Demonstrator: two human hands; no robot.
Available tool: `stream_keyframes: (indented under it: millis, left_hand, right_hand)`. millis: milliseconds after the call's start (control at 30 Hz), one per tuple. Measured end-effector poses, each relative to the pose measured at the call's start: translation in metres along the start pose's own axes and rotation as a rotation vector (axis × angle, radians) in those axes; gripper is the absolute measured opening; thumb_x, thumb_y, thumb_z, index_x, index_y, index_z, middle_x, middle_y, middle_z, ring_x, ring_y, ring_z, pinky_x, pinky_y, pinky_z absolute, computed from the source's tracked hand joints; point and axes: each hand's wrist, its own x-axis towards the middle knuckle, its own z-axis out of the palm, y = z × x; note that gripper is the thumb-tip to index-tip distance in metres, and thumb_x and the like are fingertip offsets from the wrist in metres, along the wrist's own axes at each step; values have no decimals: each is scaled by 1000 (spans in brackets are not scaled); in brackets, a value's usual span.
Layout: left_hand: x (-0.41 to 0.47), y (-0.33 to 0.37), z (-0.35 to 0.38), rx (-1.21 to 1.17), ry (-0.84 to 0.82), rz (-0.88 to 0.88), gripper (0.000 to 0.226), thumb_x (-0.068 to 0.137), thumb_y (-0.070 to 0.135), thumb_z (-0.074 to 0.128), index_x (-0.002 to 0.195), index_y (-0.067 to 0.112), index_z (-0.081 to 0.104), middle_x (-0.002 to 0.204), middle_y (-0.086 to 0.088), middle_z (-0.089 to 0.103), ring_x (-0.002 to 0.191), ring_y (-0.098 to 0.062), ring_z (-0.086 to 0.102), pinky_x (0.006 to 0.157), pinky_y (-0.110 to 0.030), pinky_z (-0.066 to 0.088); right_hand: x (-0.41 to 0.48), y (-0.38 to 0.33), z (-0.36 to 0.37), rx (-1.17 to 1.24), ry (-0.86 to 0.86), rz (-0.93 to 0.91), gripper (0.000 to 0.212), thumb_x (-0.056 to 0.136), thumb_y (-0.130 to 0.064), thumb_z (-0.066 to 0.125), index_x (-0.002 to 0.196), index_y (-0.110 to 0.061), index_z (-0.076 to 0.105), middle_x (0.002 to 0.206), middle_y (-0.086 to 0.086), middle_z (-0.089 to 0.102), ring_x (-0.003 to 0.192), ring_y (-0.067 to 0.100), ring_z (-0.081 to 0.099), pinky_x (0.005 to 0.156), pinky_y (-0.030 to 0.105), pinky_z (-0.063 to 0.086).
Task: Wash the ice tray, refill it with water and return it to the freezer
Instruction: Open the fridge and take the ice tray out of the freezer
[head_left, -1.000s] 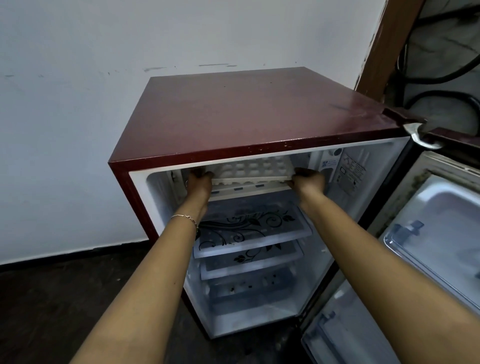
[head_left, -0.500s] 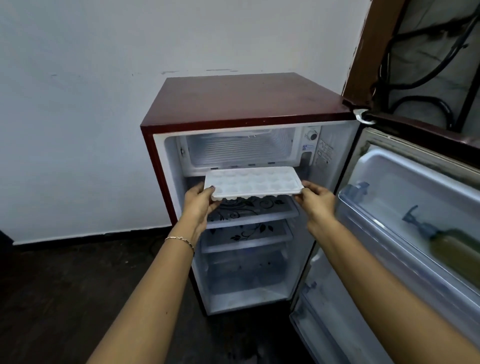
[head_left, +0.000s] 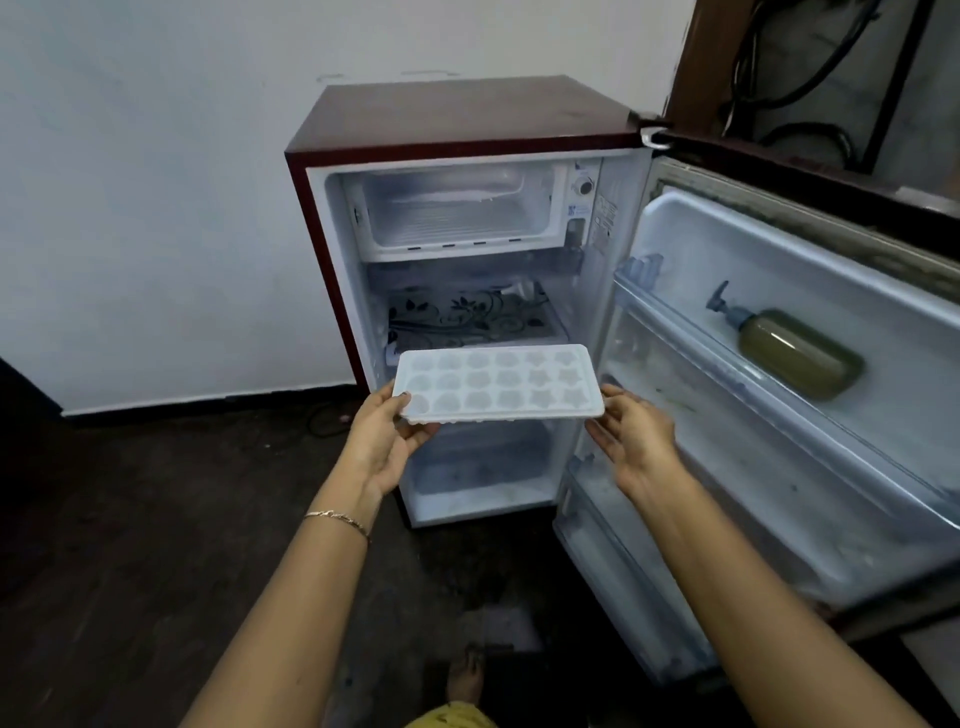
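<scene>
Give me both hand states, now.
Left hand: holding the ice tray by its left end, thumb on top.
Right hand: open, fingers straight at the tray's right end.

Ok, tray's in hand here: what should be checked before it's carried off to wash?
1. Tray clear of freezer: ok, held out in front.
2. Left hand grips tray's left end: ok.
3. Right hand supports right end: cannot tell; fingers lie fairly straight beside it.
4. Tray level: ok, roughly.
5. Tray empty: cannot tell.
6. Door shut: not ok, wide open.
</scene>
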Motion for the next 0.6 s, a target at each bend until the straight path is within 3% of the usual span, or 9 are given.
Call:
stream_keyframes:
  millis: [100, 267, 500, 600]
  left_hand:
    - [-25, -11, -7, -14, -46, -32, 26, 101, 5, 41, 123, 13, 54, 113, -10, 66, 101, -25, 63, 82, -39, 56]
    - [-42, -34, -14, -58, -123, -147, 30, 100, 8, 45, 128, 13, 54, 121, -12, 66, 103, -25, 67, 71, -34, 60]
    - [-30, -65, -6, -5, -271, -367, 29, 92, 6, 50, 120, 8, 57, 130, -16, 61, 115, -31, 61, 84, -39, 58]
    - [-21, -73, 7, 66, -387, -469, 31, 91, 4, 47, 119, 8, 60, 130, -16, 61, 121, -33, 57, 83, -38, 59]
  right_hand:
    - [-19, 11, -28, -2, 0, 73, 15, 92, -5, 53, 100, -9, 66, 88, 5, 71, 79, 16, 66, 71, 28, 54]
    - [-45, 21, -66, 42, 35, 110, 7, 91, -10, 59, 93, -9, 66, 73, 0, 71, 74, 15, 65, 77, 32, 52]
    - [-74, 31, -104, 163, 205, 84, 7, 91, -9, 61, 97, -7, 63, 82, 4, 70, 75, 15, 65, 58, 24, 57]
    - [-87, 37, -120, 222, 310, 45, 10, 91, -10, 60, 100, -9, 65, 86, 5, 71, 79, 16, 66, 60, 25, 58]
